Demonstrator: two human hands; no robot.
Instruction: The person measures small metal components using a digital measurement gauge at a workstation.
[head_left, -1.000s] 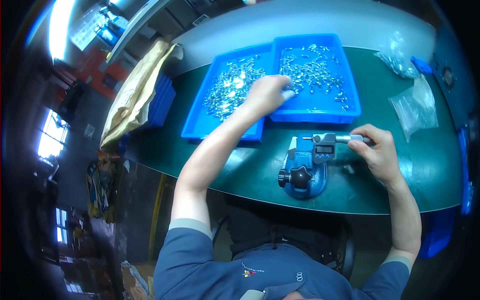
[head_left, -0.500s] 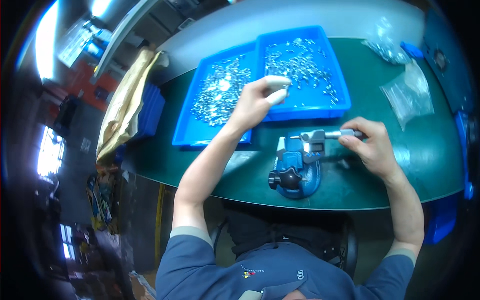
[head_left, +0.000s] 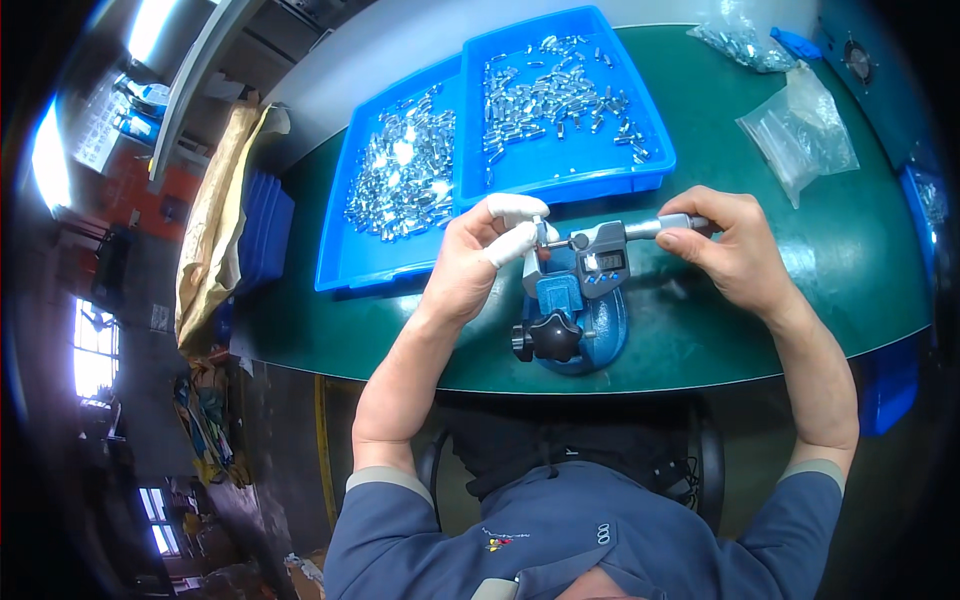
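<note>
A digital micrometer sits clamped in a blue stand with a black star knob, close to the bench's front edge. My left hand, with white covers on thumb and forefinger, pinches a small shiny metal pin at the gap between the micrometer's jaws. Whether the pin touches both jaws cannot be made out. My right hand is closed round the thimble at the micrometer's right end. Behind stand two blue trays, the left tray and the right tray, both holding many small metal pins.
Clear plastic bags lie at the right, and another bag of metal parts lies at the back. Stacked blue bins and brown paper stand left of the green bench. A blue machine housing borders the right.
My left hand has come down from over the trays to the micrometer's jaws with the small pin. The right hand stays on the thimble. The whole view has shifted slightly.
</note>
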